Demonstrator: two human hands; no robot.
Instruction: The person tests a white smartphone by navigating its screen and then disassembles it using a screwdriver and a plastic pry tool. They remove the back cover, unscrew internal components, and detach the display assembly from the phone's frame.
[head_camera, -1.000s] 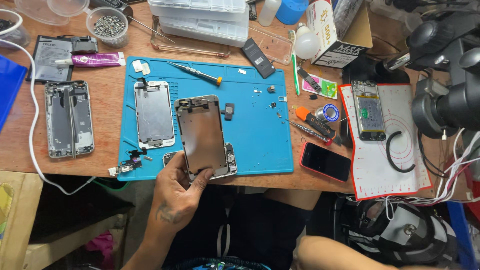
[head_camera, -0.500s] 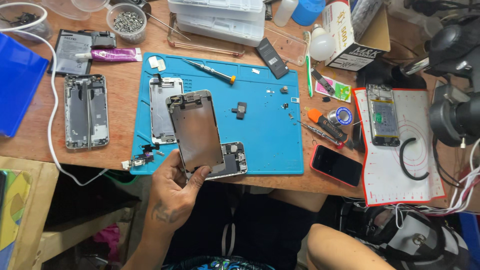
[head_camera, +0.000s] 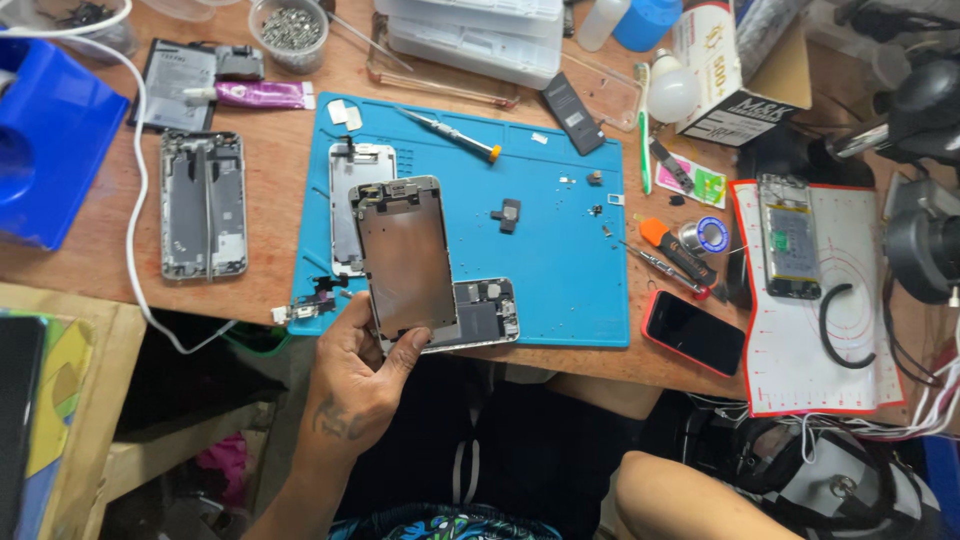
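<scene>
- Tray, blue plastic, far to the left of the hand and up on the wooden desk.
- White cable curving down past the tray, well left of the hand.
- Open phone shell, grey metal, lying flat up and to the left of the hand.
- Small cup of screws far above the hand, near the back edge of the desk.
- Left hand below the front edge of the desk, thumb and fingers closed on the lower end of the phone screen.
- Phone screen held back side up, tilted slightly, rising from the hand over the blue mat.
- Second phone body flat on the mat, just behind the held screen, partly hidden by it.
- Opened phone with circuit board on the mat just right of the hand, touching the screen's lower edge.
- Screwdriver with orange tip, up and right of the hand, on the mat.
- Red phone well right of the hand, at the mat's corner.
- White mat with another open phone farthest right.
- Right hand not visible; state cannot be told.
</scene>
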